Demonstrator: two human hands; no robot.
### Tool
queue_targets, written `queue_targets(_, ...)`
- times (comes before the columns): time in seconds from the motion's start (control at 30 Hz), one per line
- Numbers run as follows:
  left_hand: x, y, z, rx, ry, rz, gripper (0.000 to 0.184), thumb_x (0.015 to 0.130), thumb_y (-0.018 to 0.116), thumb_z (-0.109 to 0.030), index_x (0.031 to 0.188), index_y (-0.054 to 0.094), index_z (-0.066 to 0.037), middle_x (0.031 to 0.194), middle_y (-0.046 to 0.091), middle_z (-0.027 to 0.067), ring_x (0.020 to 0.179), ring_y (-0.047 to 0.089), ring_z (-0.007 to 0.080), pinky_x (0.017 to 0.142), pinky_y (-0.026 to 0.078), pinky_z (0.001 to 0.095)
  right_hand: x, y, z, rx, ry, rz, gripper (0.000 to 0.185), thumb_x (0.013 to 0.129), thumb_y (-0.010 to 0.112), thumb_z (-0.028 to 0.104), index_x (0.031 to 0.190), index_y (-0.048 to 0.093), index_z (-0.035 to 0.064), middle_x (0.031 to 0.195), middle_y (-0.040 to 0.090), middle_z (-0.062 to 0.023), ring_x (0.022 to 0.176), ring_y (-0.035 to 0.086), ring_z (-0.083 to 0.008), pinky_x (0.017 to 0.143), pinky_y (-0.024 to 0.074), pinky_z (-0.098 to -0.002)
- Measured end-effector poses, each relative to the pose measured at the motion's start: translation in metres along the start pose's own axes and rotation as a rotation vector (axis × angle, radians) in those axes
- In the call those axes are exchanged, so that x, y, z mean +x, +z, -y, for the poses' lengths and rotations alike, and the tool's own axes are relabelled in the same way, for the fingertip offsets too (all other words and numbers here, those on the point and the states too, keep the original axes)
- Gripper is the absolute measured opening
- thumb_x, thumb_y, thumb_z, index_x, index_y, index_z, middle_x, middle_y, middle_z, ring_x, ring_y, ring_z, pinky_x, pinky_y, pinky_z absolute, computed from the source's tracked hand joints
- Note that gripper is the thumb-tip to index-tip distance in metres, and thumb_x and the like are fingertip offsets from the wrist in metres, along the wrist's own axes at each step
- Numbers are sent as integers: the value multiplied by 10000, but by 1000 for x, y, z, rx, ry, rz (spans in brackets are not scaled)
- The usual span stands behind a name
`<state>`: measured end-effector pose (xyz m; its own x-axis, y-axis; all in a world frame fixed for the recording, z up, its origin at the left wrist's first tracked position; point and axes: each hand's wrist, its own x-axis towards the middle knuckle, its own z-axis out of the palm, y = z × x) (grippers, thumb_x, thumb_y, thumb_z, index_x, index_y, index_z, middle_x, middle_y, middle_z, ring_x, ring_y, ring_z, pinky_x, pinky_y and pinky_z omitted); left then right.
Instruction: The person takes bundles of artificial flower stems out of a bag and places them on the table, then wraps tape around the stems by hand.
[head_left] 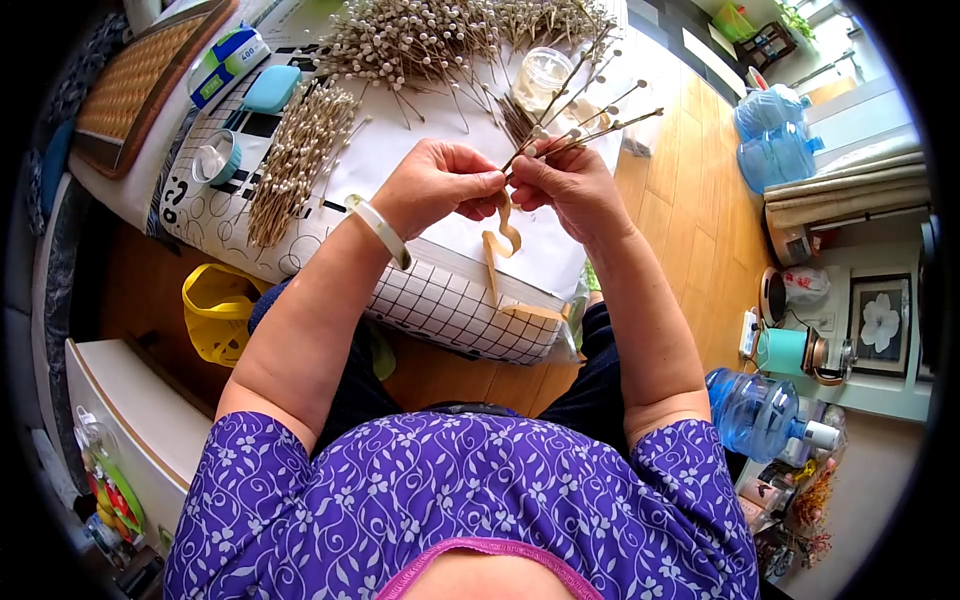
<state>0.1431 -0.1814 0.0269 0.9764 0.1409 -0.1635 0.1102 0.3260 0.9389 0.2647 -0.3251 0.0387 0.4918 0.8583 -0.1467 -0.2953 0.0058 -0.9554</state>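
Note:
My left hand and my right hand meet above the table, thumbs and fingers pinched together. Between them is a thin brown branch with white round buds, its forked tips pointing up and right. From the pinch hangs a curling strip of tan tape, whose lower length trails down over the table edge. The fingers hide where tape and stem meet. Just behind the hands stands an open clear plastic tub, with brown stems lying beside it.
Large piles of white-budded stems cover the table's far side, and a bundle lies left. Nearby are a blue case, a small round container and a tissue pack. A yellow basket is below left; water jugs stand right.

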Motion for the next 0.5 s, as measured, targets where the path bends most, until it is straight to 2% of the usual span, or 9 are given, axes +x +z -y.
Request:
queue_targets(0.17, 2, 1, 5, 59, 25, -21, 163, 796, 610, -139, 839, 611, 18, 723, 620, 81, 601, 582, 107, 563, 496, 221, 1, 4, -4, 16, -13, -49, 143, 753, 649, 97, 841, 560, 26, 705, 616, -85, 542, 603, -129, 473, 497, -216)
queue_targets(0.27, 5, 2, 11, 39, 80, -1, 115, 798, 578, -64, 825, 593, 47, 686, 606, 68, 557, 539, 84, 516, 454, 209, 2, 2, -7, -23, -8, -60, 153, 743, 661, 103, 835, 569, 23, 704, 615, -80, 542, 601, -120, 468, 494, -211)
queue_targets(0.37, 6, 5, 15, 175, 126, -48, 94, 795, 562, -30, 815, 597, 54, 669, 595, 55, 554, 522, 79, 502, 436, 211, 5, 0, -11, -53, 30, -58, 150, 743, 660, 103, 831, 577, 15, 703, 615, -76, 539, 596, -113, 474, 494, -209)
queue_targets(0.43, 5, 6, 19, 403, 215, -60, 103, 806, 559, -34, 847, 597, 52, 700, 600, 58, 614, 538, 77, 564, 450, 195, 4, 2, -10, -60, 36, -50, 140, 751, 651, 108, 817, 580, 8, 697, 610, -73, 543, 589, -110, 495, 492, -211)
queue_targets(0.5, 4, 7, 19, 507, 283, -73, 109, 808, 560, -40, 850, 596, 54, 701, 599, 55, 614, 532, 73, 563, 446, 194, 4, 2, -12, -71, 42, -42, 134, 759, 643, 113, 804, 583, 2, 690, 605, -71, 547, 582, -108, 516, 491, -214)
